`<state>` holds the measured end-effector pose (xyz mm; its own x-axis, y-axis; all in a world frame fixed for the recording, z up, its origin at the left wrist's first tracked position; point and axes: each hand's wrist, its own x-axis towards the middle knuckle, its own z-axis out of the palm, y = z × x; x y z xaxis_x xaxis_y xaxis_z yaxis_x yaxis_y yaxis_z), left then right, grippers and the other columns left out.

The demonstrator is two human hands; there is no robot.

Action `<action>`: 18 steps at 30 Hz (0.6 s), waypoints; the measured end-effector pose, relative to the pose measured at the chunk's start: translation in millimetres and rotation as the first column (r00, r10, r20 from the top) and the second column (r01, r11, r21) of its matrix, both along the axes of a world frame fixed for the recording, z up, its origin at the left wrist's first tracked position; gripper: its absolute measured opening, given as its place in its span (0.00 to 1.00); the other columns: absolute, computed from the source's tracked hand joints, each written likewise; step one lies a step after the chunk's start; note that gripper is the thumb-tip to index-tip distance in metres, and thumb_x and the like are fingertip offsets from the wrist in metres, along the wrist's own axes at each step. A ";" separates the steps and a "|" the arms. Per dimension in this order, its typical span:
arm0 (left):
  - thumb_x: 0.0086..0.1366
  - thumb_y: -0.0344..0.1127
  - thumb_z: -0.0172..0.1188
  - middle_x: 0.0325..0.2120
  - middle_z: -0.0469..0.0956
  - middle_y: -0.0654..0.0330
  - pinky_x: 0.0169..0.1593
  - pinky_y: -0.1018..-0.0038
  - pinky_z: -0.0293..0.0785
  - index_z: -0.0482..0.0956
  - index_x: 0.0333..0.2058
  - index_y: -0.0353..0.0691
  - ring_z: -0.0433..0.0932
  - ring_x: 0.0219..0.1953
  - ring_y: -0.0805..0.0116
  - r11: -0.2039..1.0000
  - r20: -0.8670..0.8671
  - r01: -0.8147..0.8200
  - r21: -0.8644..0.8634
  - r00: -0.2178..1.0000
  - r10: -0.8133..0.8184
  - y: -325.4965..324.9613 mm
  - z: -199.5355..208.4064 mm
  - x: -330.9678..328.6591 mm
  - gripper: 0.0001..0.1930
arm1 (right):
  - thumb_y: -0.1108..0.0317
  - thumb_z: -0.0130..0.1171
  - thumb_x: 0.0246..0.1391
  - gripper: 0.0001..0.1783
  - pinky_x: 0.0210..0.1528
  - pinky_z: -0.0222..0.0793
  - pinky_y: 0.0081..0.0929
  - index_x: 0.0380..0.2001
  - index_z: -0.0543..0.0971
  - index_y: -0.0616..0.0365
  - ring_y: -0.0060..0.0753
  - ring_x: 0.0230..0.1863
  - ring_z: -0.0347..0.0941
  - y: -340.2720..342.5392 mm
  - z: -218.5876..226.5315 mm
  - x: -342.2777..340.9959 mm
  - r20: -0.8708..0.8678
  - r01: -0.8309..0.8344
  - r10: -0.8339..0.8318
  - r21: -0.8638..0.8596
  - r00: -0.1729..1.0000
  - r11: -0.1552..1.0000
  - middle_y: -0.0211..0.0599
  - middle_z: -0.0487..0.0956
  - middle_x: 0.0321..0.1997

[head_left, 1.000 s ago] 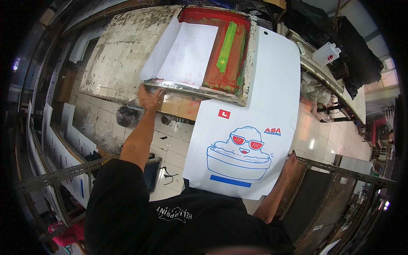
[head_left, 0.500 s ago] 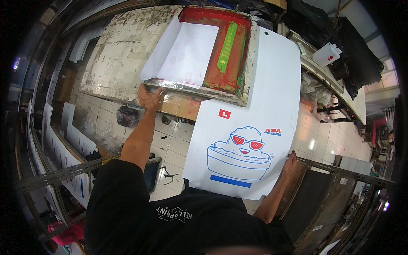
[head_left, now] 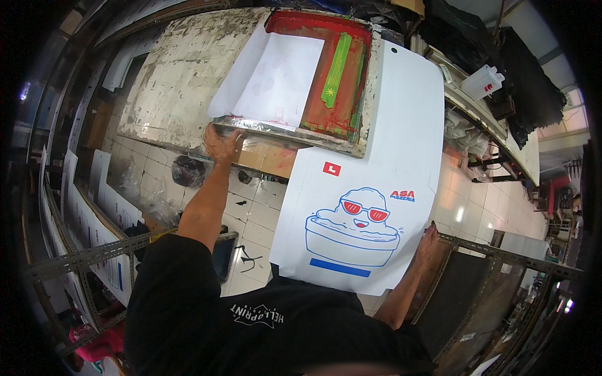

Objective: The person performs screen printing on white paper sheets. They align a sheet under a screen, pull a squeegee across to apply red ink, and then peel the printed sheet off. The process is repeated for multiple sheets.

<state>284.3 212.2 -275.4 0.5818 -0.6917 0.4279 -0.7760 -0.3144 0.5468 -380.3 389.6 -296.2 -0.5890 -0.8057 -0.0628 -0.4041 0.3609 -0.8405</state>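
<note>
My left hand [head_left: 221,143] is closed around the near edge of a screen-printing frame [head_left: 285,134], close to its left corner. Inside the frame lie red ink, a white paper sheet [head_left: 279,81] and a strip of green tape [head_left: 337,70]. A large white printed sheet [head_left: 401,131] comes out from under the frame's right side and reaches down to my body. It carries a blue line drawing of a tub with a smiling figure in red sunglasses. My right hand [head_left: 427,243] grips the sheet's right edge, partly hidden by it.
Left of the screen is a worn, paint-flaked board [head_left: 188,69]. Slotted metal rails [head_left: 88,258] cross on both sides, with printed sheets [head_left: 94,216] standing at the left. A side table [head_left: 501,141] at the right holds a white container [head_left: 483,81]. Tiled floor [head_left: 251,216] shows below.
</note>
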 end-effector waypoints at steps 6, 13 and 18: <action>0.36 0.50 0.78 0.44 0.72 0.47 0.54 0.58 0.66 0.70 0.48 0.31 0.70 0.49 0.46 0.999 -0.018 0.043 -0.011 0.999 -0.043 -0.7 4.6 -3.7 0.43 | 0.57 0.44 0.66 0.27 0.51 0.67 0.32 0.56 0.70 0.72 0.39 0.47 0.71 -2.5 5.5 0.0 -0.059 -0.004 0.007 0.045 0.998 0.999 0.48 0.73 0.48; 0.38 0.47 0.77 0.43 0.73 0.48 0.53 0.58 0.66 0.71 0.47 0.33 0.70 0.48 0.46 0.997 -0.023 0.070 -0.043 0.997 -0.071 0.8 2.1 0.2 0.39 | 0.59 0.44 0.66 0.25 0.48 0.67 0.30 0.54 0.71 0.72 0.36 0.45 0.71 -4.0 -4.4 -2.1 -0.060 0.001 -0.001 -0.005 0.998 1.000 0.46 0.76 0.45; 0.38 0.46 0.78 0.44 0.73 0.49 0.53 0.58 0.66 0.71 0.47 0.34 0.70 0.48 0.47 0.997 0.035 0.060 -0.052 0.998 -0.059 1.2 -4.7 4.2 0.39 | 0.59 0.45 0.65 0.24 0.46 0.67 0.32 0.50 0.72 0.73 0.37 0.44 0.71 -5.1 -4.8 0.3 -0.023 -0.005 0.005 -0.025 1.000 1.000 0.47 0.76 0.43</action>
